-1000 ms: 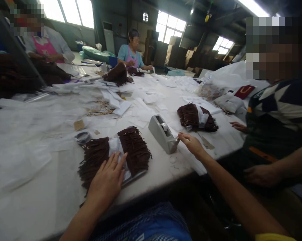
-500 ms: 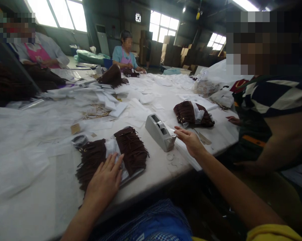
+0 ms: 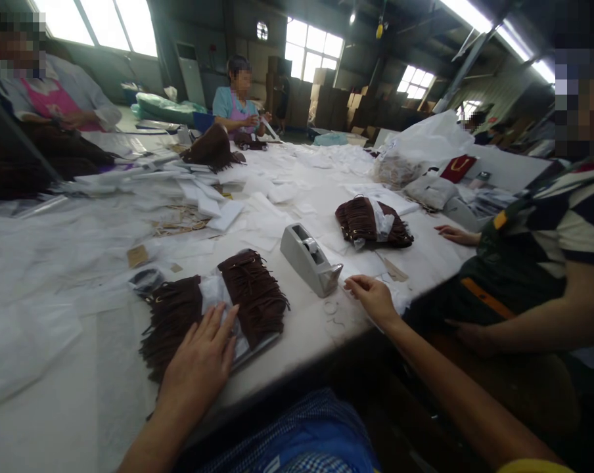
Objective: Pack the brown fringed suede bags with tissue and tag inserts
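Note:
My left hand (image 3: 203, 348) lies flat, fingers spread, on the brown fringed item (image 3: 252, 295) and the clear plastic wrap (image 3: 215, 292) around its middle. Just right of the grey tape dispenser (image 3: 309, 258), my right hand (image 3: 373, 299) has its thumb and fingertips pinched together near the cutting end. What sits between those fingertips is too small to make out. Behind the dispenser, to the right, rests a second brown fringed bundle (image 3: 373, 222) with a pale wrap round it.
White sheets (image 3: 104, 230) cover the table's left and middle. A large plastic bag (image 3: 420, 148) stands at the back right. At the right edge is a person whose hand (image 3: 457, 234) rests on the table. Two other people sit across the table.
My right hand's fingers have gone from loosely extended to pinched, slightly lower beside the dispenser. The person at the right has shifted rightward in view. My left hand stays on the fringed item.

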`<state>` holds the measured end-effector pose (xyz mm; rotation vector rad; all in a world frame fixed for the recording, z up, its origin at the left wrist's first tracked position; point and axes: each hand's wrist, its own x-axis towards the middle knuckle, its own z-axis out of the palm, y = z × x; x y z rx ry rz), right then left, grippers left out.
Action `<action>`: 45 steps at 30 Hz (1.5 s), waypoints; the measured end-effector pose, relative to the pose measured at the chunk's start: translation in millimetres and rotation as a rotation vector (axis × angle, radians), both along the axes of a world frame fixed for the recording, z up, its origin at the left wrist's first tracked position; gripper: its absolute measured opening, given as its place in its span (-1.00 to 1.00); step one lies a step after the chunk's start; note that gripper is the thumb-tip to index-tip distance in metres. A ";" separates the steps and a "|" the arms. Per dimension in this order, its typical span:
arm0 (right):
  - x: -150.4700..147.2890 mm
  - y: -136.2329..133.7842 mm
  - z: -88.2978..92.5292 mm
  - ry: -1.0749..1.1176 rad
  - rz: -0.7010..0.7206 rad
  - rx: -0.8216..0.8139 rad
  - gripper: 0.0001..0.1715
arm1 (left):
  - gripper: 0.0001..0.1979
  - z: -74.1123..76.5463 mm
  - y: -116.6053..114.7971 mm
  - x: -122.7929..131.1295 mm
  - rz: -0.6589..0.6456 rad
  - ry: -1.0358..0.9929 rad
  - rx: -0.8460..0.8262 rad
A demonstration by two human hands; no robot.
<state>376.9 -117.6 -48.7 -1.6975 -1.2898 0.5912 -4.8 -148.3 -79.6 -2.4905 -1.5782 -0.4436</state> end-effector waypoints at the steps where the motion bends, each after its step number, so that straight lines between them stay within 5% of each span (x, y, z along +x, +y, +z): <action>1: 1.0 -3.9 4.6 -0.120 0.013 0.052 -0.67 | -0.46 0.1 0.0 0.0 -0.002 0.000 -0.002; 4: -3.6 -10.9 29.7 -0.390 0.169 0.217 -0.77 | -0.46 0.9 0.0 0.4 -0.004 -0.010 -0.007; 6: -16.0 -4.9 52.0 -0.497 0.403 0.240 -0.78 | -0.46 2.0 -0.5 1.1 0.004 -0.024 -0.010; 11: -83.6 44.8 96.6 -0.653 0.968 0.147 -0.73 | -0.47 7.2 -4.8 5.0 0.048 -0.061 -0.029; 15: -156.9 92.5 106.7 -0.711 1.281 0.142 -0.79 | -0.48 11.8 -6.3 8.3 0.079 -0.071 -0.042; 20: -233.8 143.8 99.0 -0.787 1.532 0.142 -0.89 | -0.44 14.0 -7.0 10.2 0.098 -0.100 -0.059; 26: -288.7 182.3 80.2 -0.893 1.638 0.030 -0.92 | -0.40 11.9 -8.0 11.2 0.113 -0.158 -0.077; 34: -309.6 224.4 62.7 -1.015 1.576 0.002 -0.56 | -0.36 11.7 -7.0 10.6 0.100 -0.160 -0.122; 38: -300.7 246.8 62.1 -1.176 1.328 -0.060 -0.68 | -0.38 10.2 -7.4 9.7 0.100 -0.144 -0.123; 41: -283.1 226.6 64.5 -1.093 1.063 0.112 -0.75 | -0.40 8.0 -7.8 9.3 0.097 -0.137 -0.094; 45: -252.6 156.4 48.1 -0.803 1.179 0.414 -0.51 | -0.46 6.6 -11.5 10.2 0.112 -0.150 0.010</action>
